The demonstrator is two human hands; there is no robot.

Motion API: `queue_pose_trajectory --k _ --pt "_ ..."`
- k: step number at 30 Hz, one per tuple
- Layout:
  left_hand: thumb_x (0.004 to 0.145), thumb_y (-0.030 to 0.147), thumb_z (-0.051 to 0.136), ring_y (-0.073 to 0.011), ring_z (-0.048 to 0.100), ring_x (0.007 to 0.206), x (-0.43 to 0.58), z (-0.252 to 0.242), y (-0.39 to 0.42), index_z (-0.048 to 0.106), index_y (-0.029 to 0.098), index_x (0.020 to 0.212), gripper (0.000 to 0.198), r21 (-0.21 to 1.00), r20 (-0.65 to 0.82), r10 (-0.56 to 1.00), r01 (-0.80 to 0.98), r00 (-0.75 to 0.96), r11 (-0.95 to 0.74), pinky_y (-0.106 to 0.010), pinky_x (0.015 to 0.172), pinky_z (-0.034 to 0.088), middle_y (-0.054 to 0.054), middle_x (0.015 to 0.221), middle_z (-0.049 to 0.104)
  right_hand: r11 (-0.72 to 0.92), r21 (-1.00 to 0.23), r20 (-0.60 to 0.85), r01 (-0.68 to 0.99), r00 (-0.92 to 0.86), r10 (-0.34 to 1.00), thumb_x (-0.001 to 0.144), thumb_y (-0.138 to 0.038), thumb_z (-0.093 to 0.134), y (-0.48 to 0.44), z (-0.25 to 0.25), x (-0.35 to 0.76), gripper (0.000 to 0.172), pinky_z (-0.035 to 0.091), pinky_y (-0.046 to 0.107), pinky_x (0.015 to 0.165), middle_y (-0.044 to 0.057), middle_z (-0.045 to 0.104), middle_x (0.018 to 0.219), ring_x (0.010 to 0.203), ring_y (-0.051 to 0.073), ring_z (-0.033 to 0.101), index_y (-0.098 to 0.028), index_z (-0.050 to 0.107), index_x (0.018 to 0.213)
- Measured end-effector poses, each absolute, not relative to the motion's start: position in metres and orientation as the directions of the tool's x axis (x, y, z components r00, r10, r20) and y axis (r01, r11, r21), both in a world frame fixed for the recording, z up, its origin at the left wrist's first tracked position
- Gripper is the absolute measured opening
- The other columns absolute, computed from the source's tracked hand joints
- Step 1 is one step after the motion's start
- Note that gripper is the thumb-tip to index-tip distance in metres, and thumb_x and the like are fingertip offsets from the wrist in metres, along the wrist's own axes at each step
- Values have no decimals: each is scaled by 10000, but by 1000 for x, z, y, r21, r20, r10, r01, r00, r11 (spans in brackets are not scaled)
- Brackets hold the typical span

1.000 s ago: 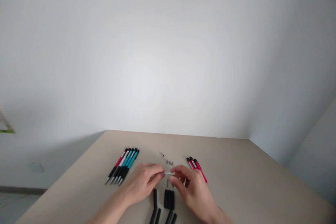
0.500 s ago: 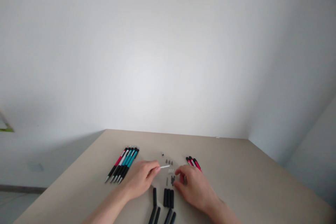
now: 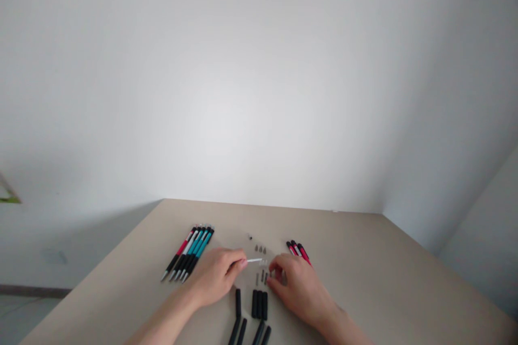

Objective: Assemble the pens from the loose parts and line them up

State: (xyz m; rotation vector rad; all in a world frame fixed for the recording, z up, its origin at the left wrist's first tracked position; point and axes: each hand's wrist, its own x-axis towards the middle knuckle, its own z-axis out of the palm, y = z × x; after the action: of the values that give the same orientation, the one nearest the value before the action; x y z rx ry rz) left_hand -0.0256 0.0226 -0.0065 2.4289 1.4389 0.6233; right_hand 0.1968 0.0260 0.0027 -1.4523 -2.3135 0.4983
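A thin white pen refill point(image 3: 254, 260) is pinched in my left hand point(image 3: 220, 274), its free end pointing right over small clear plastic pieces point(image 3: 263, 262). My right hand point(image 3: 295, 283) has thumb and index finger curled close together beside several small springs point(image 3: 262, 276). Whether those fingertips grip a spring is too small to tell. Beyond the refill stand three grey cone-shaped pen tips point(image 3: 260, 249). Nearer me lie three black grips point(image 3: 259, 304) side by side.
Assembled pens in red, white and teal point(image 3: 189, 253) lie in a row at left. Red pen barrels point(image 3: 298, 250) lie behind my right hand. More black tubes point(image 3: 238, 329) are at the table's front. A tiny dark-and-light part point(image 3: 250, 236) sits farther back; a wall rises behind.
The refill's free end has dipped slightly in my left hand. The springs by my right fingertips now look more spread apart. Both hands are almost where they were.
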Motion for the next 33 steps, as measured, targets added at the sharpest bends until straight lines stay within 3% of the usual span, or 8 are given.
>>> queue_pose_trajectory --k 5,14,20,27,33 --pt "972 319 386 -116 496 564 -26 -7 22 555 189 703 343 416 231 877 772 422 -481 -220 545 252 40 583 523 462 -562 241 686 -398 885 808 -109 504 27 1 197 229 397 236 655 11 680 830 714 152 591 -215 662 936" --pt "961 305 405 -120 497 576 -26 -5 23 555 190 699 323 401 224 873 775 433 -488 -221 550 247 34 597 551 593 -622 443 511 -395 805 906 -168 483 26 1 196 217 432 240 680 45 674 843 745 162 613 -204 697 899" --pt "963 313 404 -118 492 567 -25 -6 23 577 192 721 321 414 220 868 762 446 -497 -216 542 249 33 599 559 562 -646 403 517 -394 826 892 -187 541 26 -3 194 178 442 233 711 25 712 843 776 169 640 -222 715 885" --pt "974 320 391 -120 499 571 -23 -5 18 606 199 769 321 427 247 820 701 517 -571 -220 550 267 26 632 593 496 -671 288 551 -423 859 881 -248 577 22 -4 189 122 414 208 629 -15 697 744 657 138 616 -230 695 861" --pt "978 333 379 -126 508 565 -22 -4 18 611 200 764 342 410 263 802 690 536 -596 -227 547 266 18 626 602 502 -614 246 609 -457 855 958 -316 442 20 2 190 368 377 210 625 -5 658 659 636 127 590 -195 620 660"
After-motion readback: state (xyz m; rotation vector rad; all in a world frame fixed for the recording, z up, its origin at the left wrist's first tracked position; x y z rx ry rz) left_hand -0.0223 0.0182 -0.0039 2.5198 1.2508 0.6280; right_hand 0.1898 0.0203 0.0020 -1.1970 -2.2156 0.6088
